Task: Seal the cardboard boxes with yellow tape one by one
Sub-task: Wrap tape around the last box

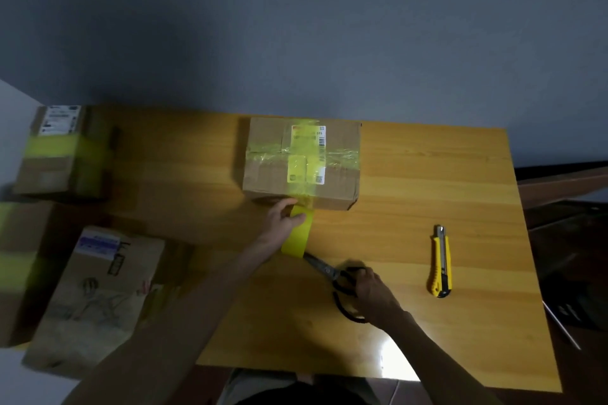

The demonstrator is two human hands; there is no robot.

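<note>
**Scissors meeting the tape's near end**

The yellow tape strip (297,235) is lying flat and taut, running from the front of the box (269,174), mid-table (427,174), toward the person. The left hand (281,222) is pinching it just below the box. The right hand (373,291), fingers curled through the scissors (324,269), is aiming the blades at the strip's near end. Blur is possibly hiding whether they are straddling it.

The white label (320,136) on the middle cardboard box (266,145) shows the number "015"; nothing else is legible.
</note>
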